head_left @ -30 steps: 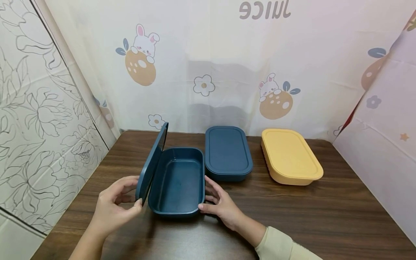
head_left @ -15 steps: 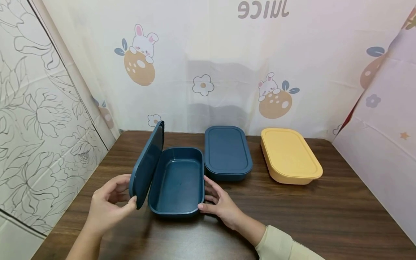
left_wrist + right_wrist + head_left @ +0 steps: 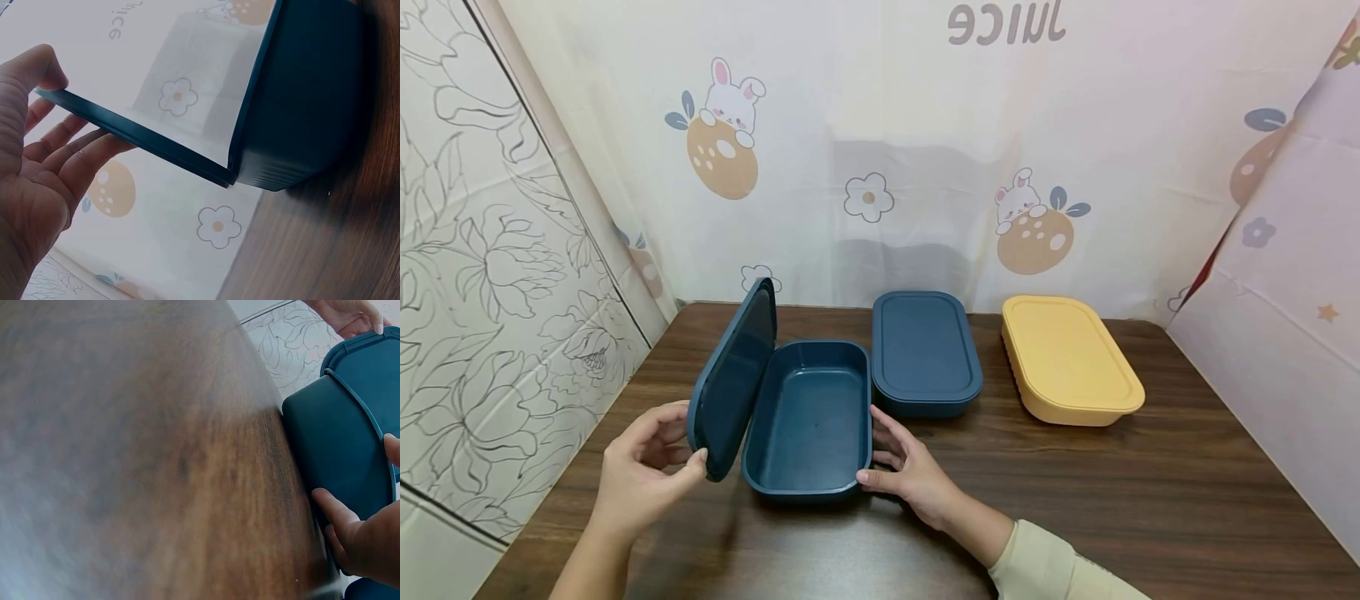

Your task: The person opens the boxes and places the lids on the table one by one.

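Observation:
A dark blue lunch box stands with its inside bare. Its lid is tilted up past upright along the box's left side. My left hand pinches the lid's near outer edge, thumb on the inner face and fingers behind, as the left wrist view also shows. My right hand holds the box at its near right corner, the thumb at the rim and the fingers along the right wall. In the right wrist view, one fingertip lies low on the box wall.
Another dark blue lunch box, lid on, stands just right of the uncovered one. Farther right is a lidded yellow lunch box. The brown wooden table ends at a printed curtain behind, with patterned panels at both sides.
My left hand has swung the lid farther left, tilting it wider from the box and showing more of its inner face. My right hand and the box have stayed in place.

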The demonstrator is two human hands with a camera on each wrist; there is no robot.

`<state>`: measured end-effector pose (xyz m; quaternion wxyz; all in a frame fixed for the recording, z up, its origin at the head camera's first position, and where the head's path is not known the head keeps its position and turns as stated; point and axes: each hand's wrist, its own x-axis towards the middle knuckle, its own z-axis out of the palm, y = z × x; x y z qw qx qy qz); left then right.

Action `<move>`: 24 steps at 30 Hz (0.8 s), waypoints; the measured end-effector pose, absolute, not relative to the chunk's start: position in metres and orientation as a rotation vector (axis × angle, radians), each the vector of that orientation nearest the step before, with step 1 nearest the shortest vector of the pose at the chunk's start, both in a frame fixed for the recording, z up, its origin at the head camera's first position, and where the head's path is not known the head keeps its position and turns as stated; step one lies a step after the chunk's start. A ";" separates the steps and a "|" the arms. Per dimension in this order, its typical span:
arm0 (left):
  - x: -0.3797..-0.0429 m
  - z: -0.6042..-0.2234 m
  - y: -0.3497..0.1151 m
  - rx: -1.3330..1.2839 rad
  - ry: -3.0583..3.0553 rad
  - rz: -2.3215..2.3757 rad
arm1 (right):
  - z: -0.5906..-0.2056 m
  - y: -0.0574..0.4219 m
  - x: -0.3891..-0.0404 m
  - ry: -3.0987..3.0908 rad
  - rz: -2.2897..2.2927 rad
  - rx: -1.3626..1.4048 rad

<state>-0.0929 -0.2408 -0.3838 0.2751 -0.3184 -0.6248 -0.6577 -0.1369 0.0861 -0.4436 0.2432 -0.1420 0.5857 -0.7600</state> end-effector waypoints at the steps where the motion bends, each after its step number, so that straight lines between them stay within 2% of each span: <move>1: -0.093 -0.384 -0.241 -0.851 -1.676 -1.770 | -0.444 0.086 -0.137 1.599 -2.077 -0.387; 24: -0.094 -0.386 -0.248 -0.882 -1.528 -1.908 | -0.444 0.086 -0.137 1.605 -2.065 -0.364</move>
